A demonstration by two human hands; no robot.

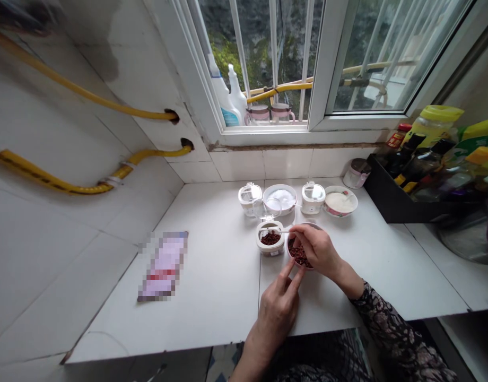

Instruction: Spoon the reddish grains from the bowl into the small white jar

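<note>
My right hand (pixel 315 249) pinches the handle of a small white spoon (pixel 275 230), whose far end lies over an opened seasoning jar (pixel 271 253). Dark red grains that look like peppercorns (pixel 270 239) are inside this jar. Just right of it stands a small bowl (pixel 311 225) with the same dark red grains, partly covered by my right hand. My left hand (pixel 279 305) stretches its fingers to the near rim of that bowl and touches it, fingers apart. The jar's clear lid (pixel 268 208) is tipped back.
Behind are two white-lidded jars (pixel 250 197) (pixel 313 197), a bowl of white grains (pixel 281 200) and a flowered bowl of pale powder (pixel 340 201). A dark-lidded jar (pixel 356 174) stands by a black box (pixel 399 204) of bottles. A blurred purple packet (pixel 164 268) lies left.
</note>
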